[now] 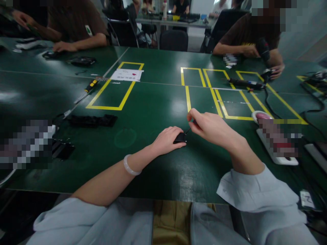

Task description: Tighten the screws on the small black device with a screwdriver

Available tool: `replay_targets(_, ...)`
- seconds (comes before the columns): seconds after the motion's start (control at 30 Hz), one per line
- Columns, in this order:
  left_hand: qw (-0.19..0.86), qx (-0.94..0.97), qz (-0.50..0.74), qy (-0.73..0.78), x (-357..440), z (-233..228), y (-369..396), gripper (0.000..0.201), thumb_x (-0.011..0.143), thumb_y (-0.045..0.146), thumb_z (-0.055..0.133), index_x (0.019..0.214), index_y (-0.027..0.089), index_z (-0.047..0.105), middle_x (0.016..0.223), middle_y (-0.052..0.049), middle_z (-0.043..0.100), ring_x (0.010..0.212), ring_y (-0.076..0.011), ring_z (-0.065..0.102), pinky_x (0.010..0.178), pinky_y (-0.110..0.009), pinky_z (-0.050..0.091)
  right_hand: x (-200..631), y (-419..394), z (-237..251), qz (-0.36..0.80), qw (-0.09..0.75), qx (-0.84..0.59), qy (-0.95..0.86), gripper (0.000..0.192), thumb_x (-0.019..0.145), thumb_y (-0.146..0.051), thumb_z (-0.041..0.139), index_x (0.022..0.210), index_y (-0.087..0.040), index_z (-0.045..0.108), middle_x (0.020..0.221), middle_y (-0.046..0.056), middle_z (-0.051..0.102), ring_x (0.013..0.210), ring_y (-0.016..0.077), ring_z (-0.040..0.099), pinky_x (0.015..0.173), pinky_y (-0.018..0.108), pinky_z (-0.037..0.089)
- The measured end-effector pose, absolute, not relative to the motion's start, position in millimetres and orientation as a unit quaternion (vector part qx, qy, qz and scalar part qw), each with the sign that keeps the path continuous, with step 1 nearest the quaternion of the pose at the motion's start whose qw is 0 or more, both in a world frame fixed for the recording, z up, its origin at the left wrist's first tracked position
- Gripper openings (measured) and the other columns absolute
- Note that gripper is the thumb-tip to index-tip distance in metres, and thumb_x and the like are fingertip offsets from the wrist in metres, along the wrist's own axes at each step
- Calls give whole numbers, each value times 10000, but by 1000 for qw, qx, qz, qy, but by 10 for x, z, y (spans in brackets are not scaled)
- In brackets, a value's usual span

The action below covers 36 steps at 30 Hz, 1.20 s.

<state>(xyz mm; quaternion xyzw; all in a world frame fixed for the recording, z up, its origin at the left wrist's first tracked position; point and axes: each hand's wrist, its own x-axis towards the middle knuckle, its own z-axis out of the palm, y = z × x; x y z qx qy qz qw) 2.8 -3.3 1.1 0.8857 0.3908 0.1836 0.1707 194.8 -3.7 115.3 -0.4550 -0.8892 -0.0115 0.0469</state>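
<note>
**Press firmly on the left, pinch lightly on the right**

Pin the small black piece point(180, 137) to the green bench point(153, 177), near the middle of the near edge and a little in from it, with the left hand point(168, 141) closed over it between thumb and fingers. Guide the thin dark tool point(188, 131) in the narrow pinch of the right hand point(211, 130), angled down to the piece's right end. Cannot tell whether truly seated there. Best to apply small, even force, with left fingertips clear in case of a slip.
</note>
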Motion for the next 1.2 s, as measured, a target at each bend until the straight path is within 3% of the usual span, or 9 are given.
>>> replay_targets(0.2,170,885,187,391,21,12,-33,398,873,489,581,1137,199,511,1144,-69,605,1048,-245,565,918,-390,441,1967,-7,1135,-16,48,-475,-879,215,954,-385,406,995,-205,515,739,28,655,657,186,598,576,266,282)
replay_targets(0.5,167,886,182,392,18,28,-37,403,875,486,580,1153,202,510,1152,-64,599,1048,-237,562,914,-380,440,1981,1,1160,29,55,-460,-886,170,937,-266,384,1051,-202,493,781,26,657,679,169,604,572,253,292)
replay_targets(0.73,177,882,183,398,12,21,-39,403,871,487,584,1154,210,512,1155,-68,601,1058,-246,562,925,-391,436,1975,11,1160,-6,40,-481,-876,236,958,-380,382,977,-200,533,740,45,661,653,189,602,566,270,271)
replay_targets(0.97,178,882,177,398,12,33,-39,399,870,489,583,1145,207,515,1157,-70,597,1056,-244,562,920,-387,438,1988,-1,1135,30,64,-457,-887,212,939,-278,374,1112,-187,454,795,30,666,670,174,606,577,257,293)
replay_targets(1.2,175,883,178,398,16,35,-36,391,869,488,585,1126,202,517,1142,-68,606,1045,-247,564,911,-387,442,1965,-20,1156,23,59,-466,-882,195,949,-350,389,1014,-201,497,765,31,654,660,177,596,577,256,301)
